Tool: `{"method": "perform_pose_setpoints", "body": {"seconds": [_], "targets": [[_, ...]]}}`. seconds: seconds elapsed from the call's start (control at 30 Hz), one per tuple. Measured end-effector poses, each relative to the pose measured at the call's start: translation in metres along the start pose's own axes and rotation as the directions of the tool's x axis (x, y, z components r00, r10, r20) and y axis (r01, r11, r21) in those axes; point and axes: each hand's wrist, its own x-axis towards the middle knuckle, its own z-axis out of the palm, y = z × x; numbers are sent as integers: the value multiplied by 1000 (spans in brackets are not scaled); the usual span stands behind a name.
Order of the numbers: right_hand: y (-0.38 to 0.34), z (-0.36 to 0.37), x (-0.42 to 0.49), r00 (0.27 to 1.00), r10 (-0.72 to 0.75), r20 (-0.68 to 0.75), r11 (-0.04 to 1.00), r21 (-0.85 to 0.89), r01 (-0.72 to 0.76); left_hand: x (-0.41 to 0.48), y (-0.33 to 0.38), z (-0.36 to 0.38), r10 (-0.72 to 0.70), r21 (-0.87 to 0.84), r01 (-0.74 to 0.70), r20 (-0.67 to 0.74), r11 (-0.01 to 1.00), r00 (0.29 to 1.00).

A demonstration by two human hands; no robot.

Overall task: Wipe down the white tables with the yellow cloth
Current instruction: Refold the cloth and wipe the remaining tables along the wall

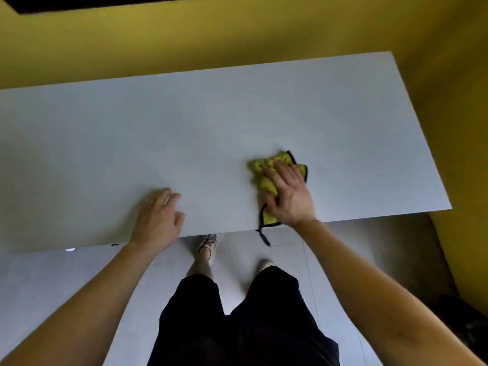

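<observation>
While my right hand [287, 194] presses the yellow cloth [265, 167] flat, fingers spread, near the front edge of the white table [211, 114], and my left hand [158, 219] rests alongside, perhaps lightly curled, I'm mid-wipe and should next sweep farther across.

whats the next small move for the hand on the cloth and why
Probably slide the right hand, pressing flat on the black-edged yellow cloth, away toward the far edge of the flat white table. The cloth sits at the near edge with wide tabletop beyond; the left hand rests on the table.
</observation>
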Motion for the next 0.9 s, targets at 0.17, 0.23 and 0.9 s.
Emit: {"method": "perform_pose_setpoints", "body": {"seconds": [0.17, 0.23, 0.9], "targets": [[133, -67, -39, 735, 613, -288, 761, -33, -648, 19, 97, -3, 132, 28, -133, 31, 991, 991], [83, -38, -27, 716, 628, -306, 748, -17, -663, 19, 120, 0, 130, 93, -142, 124, 986, 984], [77, -33, 22, 422, 770, -478, 531, 114, -840, 176, 172, -73, 325, 197, -416, 370, 888, 870]]}}
